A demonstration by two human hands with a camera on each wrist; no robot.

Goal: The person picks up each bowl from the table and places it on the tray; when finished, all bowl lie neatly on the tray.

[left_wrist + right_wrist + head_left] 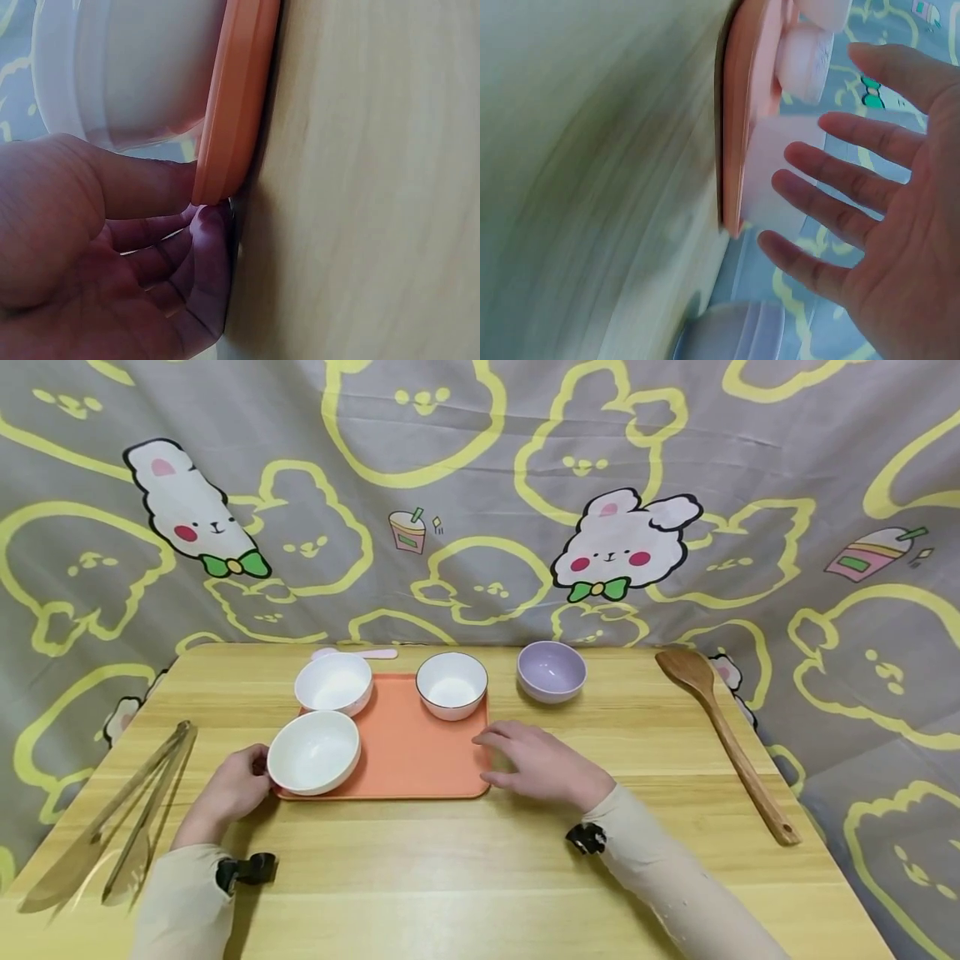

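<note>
An orange tray (408, 752) lies on the table, bearing three white bowls. My left hand (238, 783) pinches the tray's left end, its thumb (150, 184) at the rim and its fingers curled underneath. Right beside that hand is the near white bowl (313, 752); a second white bowl (333, 683) stands behind it. A dark-rimmed white bowl (452, 687) is at the tray's back right corner. At the tray's right edge, my right hand (546, 766) is spread and holds nothing, its fingers apart in the right wrist view.
A purple bowl (551, 672) stands right of the tray, and a pink-handled utensil (377, 654) lies behind it. A wooden spoon (723, 727) lies at the table's right side, tongs (142, 810) at the left. A patterned curtain (480, 510) hangs along the back edge.
</note>
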